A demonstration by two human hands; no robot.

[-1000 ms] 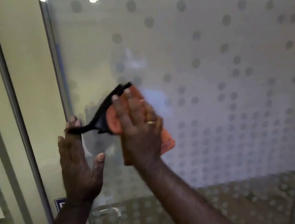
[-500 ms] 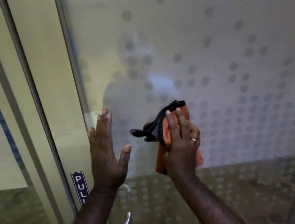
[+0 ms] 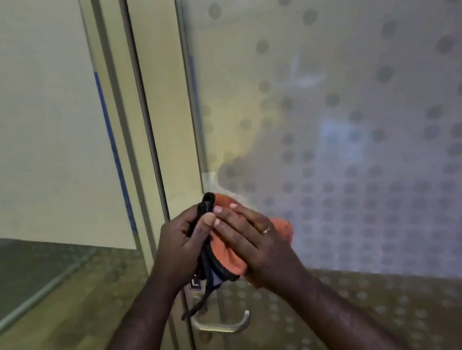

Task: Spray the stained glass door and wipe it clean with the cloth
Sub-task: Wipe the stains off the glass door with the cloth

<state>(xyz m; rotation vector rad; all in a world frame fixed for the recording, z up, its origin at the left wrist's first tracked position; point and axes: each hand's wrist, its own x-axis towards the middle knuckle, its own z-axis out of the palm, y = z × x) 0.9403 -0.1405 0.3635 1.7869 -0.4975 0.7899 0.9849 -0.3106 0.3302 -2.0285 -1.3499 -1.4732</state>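
Observation:
The glass door [image 3: 361,97] with a frosted dot pattern fills the right of the head view. An orange cloth [image 3: 228,256] with a black edge is bunched just in front of the door's left edge, above the handle. My left hand [image 3: 182,247] grips its black edge between thumb and fingers. My right hand [image 3: 250,237], with a ring on one finger, lies over the orange part and holds it. A black cord of the cloth hangs below my hands. No spray bottle is in view.
A curved metal door handle [image 3: 224,325] sits just under my hands, with a small blue sign [image 3: 195,283] partly hidden behind the cloth. A pale metal frame [image 3: 140,128] and a side glass panel [image 3: 27,129] stand to the left.
My left hand left the glass and took hold of the cloth. My right hand brought the cloth left and down toward the door's edge, off the flat wiping press. The view shifted right.

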